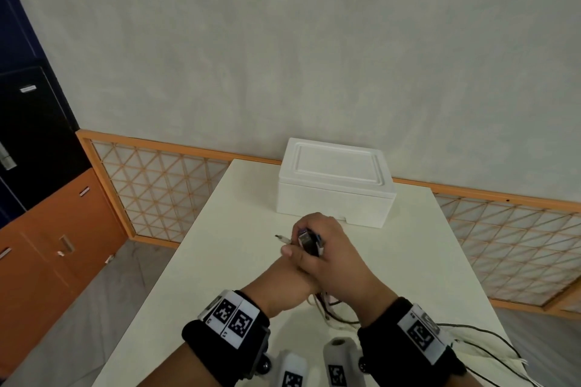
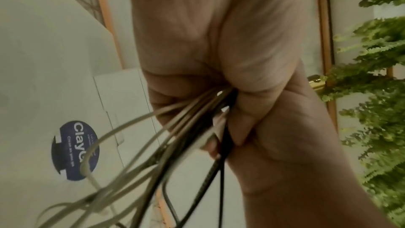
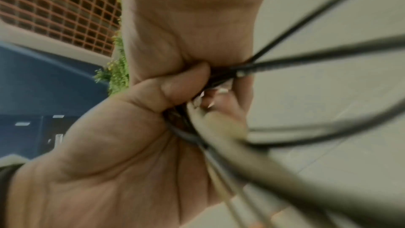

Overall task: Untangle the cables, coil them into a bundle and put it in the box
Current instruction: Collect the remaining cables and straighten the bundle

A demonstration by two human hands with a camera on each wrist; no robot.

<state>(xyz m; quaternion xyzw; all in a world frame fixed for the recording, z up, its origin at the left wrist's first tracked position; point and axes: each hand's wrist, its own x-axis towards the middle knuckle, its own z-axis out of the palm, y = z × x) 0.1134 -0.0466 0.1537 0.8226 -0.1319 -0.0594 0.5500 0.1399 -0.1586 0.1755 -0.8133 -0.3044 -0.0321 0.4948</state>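
Both hands meet over the middle of the white table (image 1: pixel 220 261), holding one bundle of white and black cables (image 1: pixel 309 242). My right hand (image 1: pixel 327 248) lies on top, fingers curled round the bundle, with USB plugs showing at its top. A white plug (image 1: pixel 284 239) pokes out to the left. My left hand (image 1: pixel 289 261) sits underneath and grips the same cables (image 2: pixel 186 127) in its fist (image 2: pixel 192 93). In the right wrist view the right hand (image 3: pixel 186 101) is clenched on the strands (image 3: pixel 219 127). The white foam box (image 1: pixel 333 182) stands just beyond, lid on.
Loose cable ends (image 1: pixel 471 336) trail across the table's near right corner and over its edge. An orange lattice screen (image 1: pixel 163 185) runs behind the table. Dark and orange cabinets (image 1: pixel 47 198) stand at the left. A blue round sticker (image 2: pixel 75 150) marks the box's side.
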